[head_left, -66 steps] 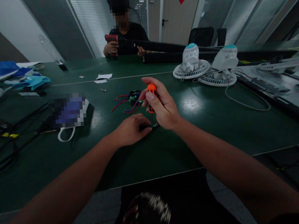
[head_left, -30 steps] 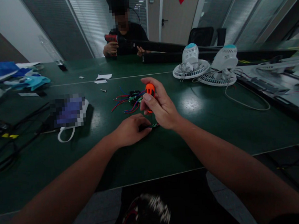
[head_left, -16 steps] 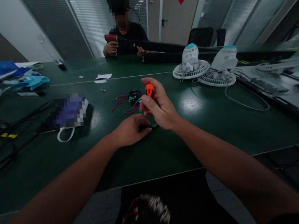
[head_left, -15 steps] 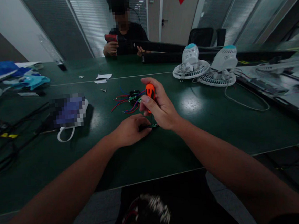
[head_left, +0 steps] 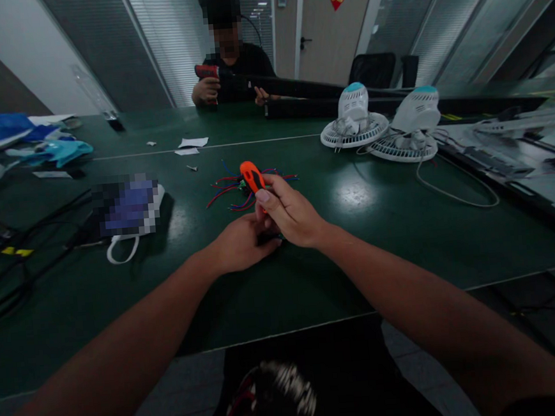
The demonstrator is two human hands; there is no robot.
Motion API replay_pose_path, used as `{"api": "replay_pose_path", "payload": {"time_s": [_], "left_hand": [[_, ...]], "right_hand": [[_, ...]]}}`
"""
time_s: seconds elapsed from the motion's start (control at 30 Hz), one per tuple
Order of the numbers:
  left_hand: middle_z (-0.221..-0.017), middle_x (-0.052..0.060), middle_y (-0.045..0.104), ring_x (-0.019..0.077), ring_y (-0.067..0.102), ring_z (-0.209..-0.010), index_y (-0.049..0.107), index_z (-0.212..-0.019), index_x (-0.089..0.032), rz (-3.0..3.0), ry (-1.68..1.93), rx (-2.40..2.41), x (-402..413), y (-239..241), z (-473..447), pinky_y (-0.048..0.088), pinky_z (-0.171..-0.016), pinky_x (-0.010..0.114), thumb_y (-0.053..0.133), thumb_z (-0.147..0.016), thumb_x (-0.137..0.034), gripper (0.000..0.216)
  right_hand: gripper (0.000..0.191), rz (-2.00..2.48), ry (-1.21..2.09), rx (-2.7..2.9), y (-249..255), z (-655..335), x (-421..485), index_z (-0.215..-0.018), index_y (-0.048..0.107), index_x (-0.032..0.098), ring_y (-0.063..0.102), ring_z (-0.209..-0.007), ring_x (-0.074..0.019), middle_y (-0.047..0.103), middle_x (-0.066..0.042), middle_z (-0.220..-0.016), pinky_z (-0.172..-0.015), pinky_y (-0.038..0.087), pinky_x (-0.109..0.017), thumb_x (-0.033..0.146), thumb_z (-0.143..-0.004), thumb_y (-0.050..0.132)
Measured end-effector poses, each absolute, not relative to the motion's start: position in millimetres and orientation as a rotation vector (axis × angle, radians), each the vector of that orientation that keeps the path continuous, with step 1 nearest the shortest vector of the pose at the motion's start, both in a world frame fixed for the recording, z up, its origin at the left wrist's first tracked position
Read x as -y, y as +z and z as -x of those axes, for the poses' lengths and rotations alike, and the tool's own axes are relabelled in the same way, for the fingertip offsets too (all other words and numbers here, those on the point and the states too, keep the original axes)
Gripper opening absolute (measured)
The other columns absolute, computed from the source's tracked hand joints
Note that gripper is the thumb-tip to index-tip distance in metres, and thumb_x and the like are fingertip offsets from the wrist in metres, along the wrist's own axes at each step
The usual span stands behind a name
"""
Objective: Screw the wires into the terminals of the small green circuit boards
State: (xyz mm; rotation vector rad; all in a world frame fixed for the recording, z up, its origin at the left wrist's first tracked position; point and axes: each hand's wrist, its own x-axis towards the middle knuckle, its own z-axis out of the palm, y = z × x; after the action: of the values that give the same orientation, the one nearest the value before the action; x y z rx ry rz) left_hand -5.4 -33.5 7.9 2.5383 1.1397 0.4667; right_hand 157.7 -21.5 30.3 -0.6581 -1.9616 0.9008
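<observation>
My right hand (head_left: 293, 212) is closed around the lower part of an orange and black screwdriver (head_left: 252, 175). The handle leans up and to the left, while the tip is hidden behind the fingers. Just beside it, my left hand (head_left: 242, 241) rests low on the table with fingers curled on a small circuit board (head_left: 280, 236). Only a sliver of that board shows; the rest is covered by my hands. Behind the screwdriver lies a cluster of small green boards with red and blue wires (head_left: 228, 190).
Two white fans (head_left: 355, 128) lie at the right, with a loose cable. A pixelated object with a white loop (head_left: 131, 210) and black cables (head_left: 18, 279) sit left. Paper scraps (head_left: 193, 142) lie farther back. Across the green table (head_left: 313, 295), a person holds a red drill (head_left: 206, 71).
The screwdriver has swung from near upright to leaning left, and my right hand has lowered and shifted slightly left, closer to my left hand. My left hand has hardly moved.
</observation>
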Motion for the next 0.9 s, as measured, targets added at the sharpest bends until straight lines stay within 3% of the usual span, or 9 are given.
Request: {"api": "replay_pose_path", "payload": {"time_s": [0.2,0.5,0.6,0.77,0.83,0.9], "left_hand": [[-0.095,0.009,0.07,0.0231,0.066,-0.09,0.067,-0.098,-0.014,-2.547,0.441,-1.124,33.7,11.2,4.5,0.052,-0.085,0.039,0.054,-0.088,-0.03,0.022],[-0.103,0.01,0.067,0.0208,0.064,-0.092,0.068,-0.102,-0.014,-2.509,0.463,-1.13,35.5,14.2,2.9,0.051,-0.085,0.036,0.056,-0.087,-0.03,0.025],[-0.096,0.008,0.066,0.0192,0.063,-0.087,0.069,-0.098,-0.014,-2.52,0.446,-1.157,37.0,17.8,0.9,0.051,-0.081,0.034,0.058,-0.086,-0.029,0.022],[-0.092,0.007,0.064,0.0182,0.062,-0.083,0.07,-0.098,-0.014,-2.534,0.434,-1.188,38.4,19.9,-1.3,0.051,-0.077,0.033,0.058,-0.086,-0.026,0.021],[-0.091,0.007,0.064,0.0183,0.062,-0.084,0.07,-0.099,-0.013,-2.538,0.451,-1.185,38.2,18.8,-1.1,0.051,-0.077,0.032,0.059,-0.086,-0.025,0.021],[-0.091,0.007,0.064,0.0182,0.062,-0.084,0.07,-0.099,-0.013,-2.539,0.462,-1.178,37.9,17.5,-0.3,0.051,-0.077,0.032,0.059,-0.086,-0.026,0.021]], "right_hand": [[0.038,0.594,0.943,1.894,28.5,-155.3,21.8,-0.121,0.04,0.016,0.055,-0.057,-0.0053,0.057,0.003,-0.081,-0.057,0.046,-0.023,0.047,-0.098,0.038],[0.036,0.544,0.956,1.619,26.8,-152.9,14.3,-0.114,0.038,0.024,0.061,-0.067,-0.0083,0.062,0.003,-0.082,-0.063,0.051,-0.026,0.047,-0.091,0.054],[0.038,0.551,0.984,1.47,29.8,-154.6,9.3,-0.113,0.037,0.026,0.063,-0.066,-0.0088,0.063,0.004,-0.08,-0.059,0.051,-0.026,0.04,-0.087,0.059],[0.03,0.637,1.087,1.278,35.4,-160.2,1.2,-0.105,0.04,0.025,0.054,-0.048,-0.0072,0.056,0.011,-0.062,-0.048,0.046,-0.023,0.021,-0.077,0.052],[0.024,0.627,1.139,1.181,38.8,-161.4,0.7,-0.1,0.042,0.025,0.046,-0.043,-0.0069,0.048,0.013,-0.055,-0.042,0.041,-0.021,0.025,-0.078,0.052],[0.022,0.62,1.225,1.129,42.8,-161.8,2.8,-0.094,0.046,0.024,0.037,-0.039,-0.0063,0.041,0.012,-0.051,-0.037,0.033,-0.02,0.042,-0.083,0.054]]}}
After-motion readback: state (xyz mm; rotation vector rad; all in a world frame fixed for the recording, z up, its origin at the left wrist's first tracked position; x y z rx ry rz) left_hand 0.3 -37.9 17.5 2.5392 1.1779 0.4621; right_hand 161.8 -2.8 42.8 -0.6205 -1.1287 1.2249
